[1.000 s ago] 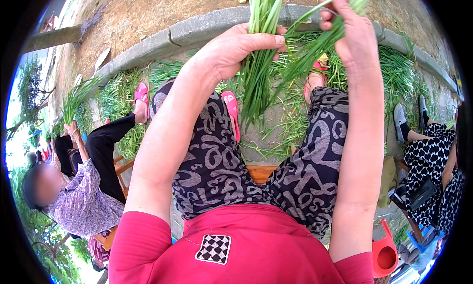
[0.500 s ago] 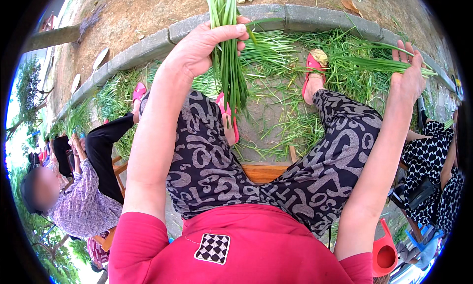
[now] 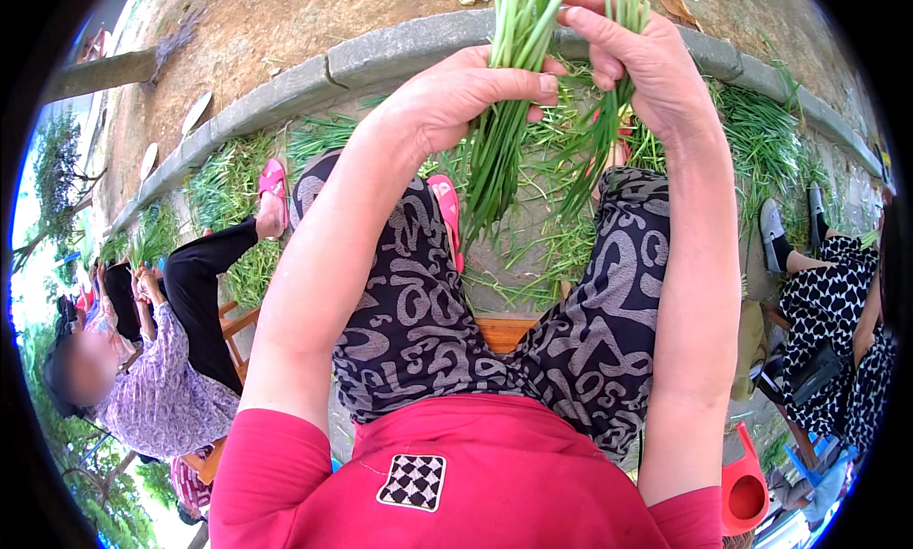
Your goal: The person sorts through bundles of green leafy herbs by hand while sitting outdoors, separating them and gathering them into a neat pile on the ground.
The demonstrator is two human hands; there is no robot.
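Note:
My left hand [image 3: 466, 97] is wrapped round a thick bunch of green chives [image 3: 499, 154], pale stems up and leaves hanging between my knees. Close beside it, my right hand [image 3: 656, 73] grips a thinner bunch of chives [image 3: 599, 145], its leaves drooping too. The two hands are raised in front of me near the top of the view, their bunches side by side. Parts of my right fingers are hidden behind the stems.
Loose green leaves [image 3: 761, 135] litter the paving below a stone kerb [image 3: 418, 49]. I sit on a wooden seat [image 3: 504, 333]. A person in a patterned top [image 3: 166, 387] sits at left; another in a heart-print garment [image 3: 827, 292] at right. A red plastic container [image 3: 745, 482] stands at lower right.
My right hand has swung left and inward with its chives, from the far right to beside my left hand. The left hand's bunch has shifted right. My right knee has moved inward.

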